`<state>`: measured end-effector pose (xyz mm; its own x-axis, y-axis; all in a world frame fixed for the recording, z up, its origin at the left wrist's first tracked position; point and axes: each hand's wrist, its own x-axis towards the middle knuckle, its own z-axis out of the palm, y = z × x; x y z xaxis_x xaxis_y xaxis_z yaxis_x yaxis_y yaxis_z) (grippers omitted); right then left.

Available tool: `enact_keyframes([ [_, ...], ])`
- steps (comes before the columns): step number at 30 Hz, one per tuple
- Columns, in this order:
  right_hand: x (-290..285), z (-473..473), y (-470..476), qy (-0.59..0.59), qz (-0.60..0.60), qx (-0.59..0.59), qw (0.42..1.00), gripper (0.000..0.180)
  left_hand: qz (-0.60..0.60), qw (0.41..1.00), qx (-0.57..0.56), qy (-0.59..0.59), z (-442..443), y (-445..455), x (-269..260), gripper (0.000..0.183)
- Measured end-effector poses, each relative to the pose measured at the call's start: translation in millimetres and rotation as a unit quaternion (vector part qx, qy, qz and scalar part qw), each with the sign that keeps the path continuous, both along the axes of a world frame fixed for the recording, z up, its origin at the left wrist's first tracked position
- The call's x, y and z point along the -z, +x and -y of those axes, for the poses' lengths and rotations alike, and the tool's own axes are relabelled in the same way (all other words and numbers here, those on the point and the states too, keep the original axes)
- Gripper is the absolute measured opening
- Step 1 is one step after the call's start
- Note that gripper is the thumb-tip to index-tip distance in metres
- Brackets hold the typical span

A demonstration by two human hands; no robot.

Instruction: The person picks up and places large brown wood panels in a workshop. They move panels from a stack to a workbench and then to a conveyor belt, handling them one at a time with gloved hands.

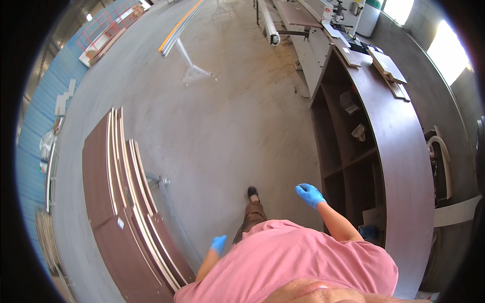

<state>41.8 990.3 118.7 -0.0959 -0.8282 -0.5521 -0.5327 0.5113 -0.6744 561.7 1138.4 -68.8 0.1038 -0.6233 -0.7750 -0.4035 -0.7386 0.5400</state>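
My right hand (310, 195), in a blue glove, hangs over the concrete floor (235, 132) with its fingers loosely bent. I see nothing in it. It is nearest to a dark brown open-fronted cabinet (401, 151) on my right, apart from it. My left hand (218, 244), gloved in blue too, hangs low at my side and is small in view; its fingers do not show clearly. To its left stands a stack of brown panels (113, 212) with pale edges, some distance from the hand.
Board offcuts (388, 68) lie on the cabinet top. A woodworking machine (303, 22) stands beyond it. Ahead, a grey stand (195, 70) carries a long rail with an orange edge (180, 28). A metal support bar (170, 200) reaches out from the panels over the floor.
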Motion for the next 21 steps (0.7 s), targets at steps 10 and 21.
enact_keyframes([
  [10, 6, 250, -120, -0.287, -0.21, 0.154, 0.922, 0.031, 0.133, 0.985, 0.1, 0.045, 340, -25, 13, 0.042],
  [21, -51, 491, -413, -0.23, -0.599, 0.236, 0.729, 0.087, -0.24, 0.942, 0.12, -0.203, 860, -421, -79, 0.038],
])
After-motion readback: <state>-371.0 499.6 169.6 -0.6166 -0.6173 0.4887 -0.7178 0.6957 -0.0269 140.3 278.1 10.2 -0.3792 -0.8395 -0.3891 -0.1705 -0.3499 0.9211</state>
